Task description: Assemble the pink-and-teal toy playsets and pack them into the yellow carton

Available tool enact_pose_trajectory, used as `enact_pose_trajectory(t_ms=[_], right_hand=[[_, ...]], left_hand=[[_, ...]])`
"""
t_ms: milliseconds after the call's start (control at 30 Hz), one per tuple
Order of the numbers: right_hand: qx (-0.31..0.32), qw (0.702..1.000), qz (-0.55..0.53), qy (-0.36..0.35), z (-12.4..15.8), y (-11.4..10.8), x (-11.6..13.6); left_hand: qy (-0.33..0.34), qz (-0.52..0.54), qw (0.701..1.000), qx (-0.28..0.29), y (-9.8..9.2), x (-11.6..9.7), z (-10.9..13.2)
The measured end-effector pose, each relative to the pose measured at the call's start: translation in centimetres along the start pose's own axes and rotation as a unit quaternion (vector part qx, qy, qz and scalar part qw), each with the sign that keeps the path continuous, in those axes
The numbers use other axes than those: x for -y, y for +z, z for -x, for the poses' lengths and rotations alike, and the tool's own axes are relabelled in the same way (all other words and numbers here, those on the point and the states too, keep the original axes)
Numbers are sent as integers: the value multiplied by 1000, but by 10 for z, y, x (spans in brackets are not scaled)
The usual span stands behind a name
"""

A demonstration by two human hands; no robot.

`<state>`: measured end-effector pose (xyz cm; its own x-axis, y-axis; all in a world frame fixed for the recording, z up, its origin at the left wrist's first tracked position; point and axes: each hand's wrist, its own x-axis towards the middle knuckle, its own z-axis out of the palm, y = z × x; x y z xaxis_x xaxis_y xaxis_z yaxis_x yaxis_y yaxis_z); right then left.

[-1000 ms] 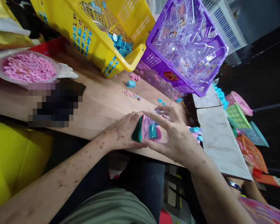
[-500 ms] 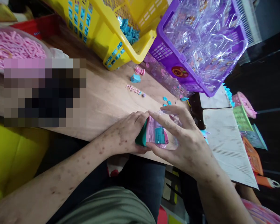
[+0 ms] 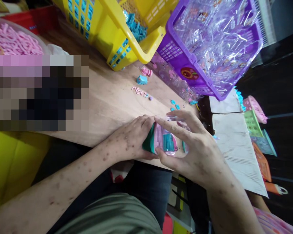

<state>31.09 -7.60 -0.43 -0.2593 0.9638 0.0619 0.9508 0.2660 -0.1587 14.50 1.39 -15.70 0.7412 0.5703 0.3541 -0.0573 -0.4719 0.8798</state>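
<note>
Between my two hands, at the table's near edge, is a small toy case (image 3: pixel 169 142) of clear pinkish plastic with teal and pink parts inside. A dark green piece (image 3: pixel 149 140) forms its left end. My left hand (image 3: pixel 138 136) is closed around that green end, its fingertips partly hidden. From the other side, my right hand (image 3: pixel 195 143) curves over the clear part, with thumb and fingers pressed against its edges. Beyond the hands lie small teal pieces (image 3: pixel 177 106), a row of pink hook-like pieces (image 3: pixel 139 91) and a teal block (image 3: pixel 142 80).
A yellow basket (image 3: pixel 134 53) of teal parts and a purple basket (image 3: pixel 183 60) full of clear plastic packs stand at the back. A bowl of pink pieces (image 3: pixel 17 40) is at left. White cardboard (image 3: pixel 234 146) lies at right, beside coloured baskets (image 3: pixel 252 122).
Both hands keep nearly the same hold on the toy case. My right hand has shifted slightly, showing a little more teal at the case's right side. The view has moved slightly.
</note>
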Motion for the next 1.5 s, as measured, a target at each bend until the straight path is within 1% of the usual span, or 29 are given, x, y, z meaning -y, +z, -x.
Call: enact_pose_trajectory(t_ms=[300,533,833,967,1167,1367,1500], right_hand=[[-12,1000,16,24,6,1,3],[-3,1000,28,10,3,-2,4],[11,1000,16,7,-1,-3,3],[12,1000,9,6,-1,-3,3],[31,999,3,17,-1,-3,3],[29,999,-6,17,2,-4,-1],[42,999,0,21,1,-7,6]], left_hand=[[9,-17,1000,-7,0,1,2],[4,-10,1000,3,1,0,1],[2,50,999,-10,0,3,1],[8,36,999,-1,0,2,0],[20,-1,1000,5,1,2,1],[15,15,1000,-7,2,2,3],[30,-3,1000,-7,4,4,2]])
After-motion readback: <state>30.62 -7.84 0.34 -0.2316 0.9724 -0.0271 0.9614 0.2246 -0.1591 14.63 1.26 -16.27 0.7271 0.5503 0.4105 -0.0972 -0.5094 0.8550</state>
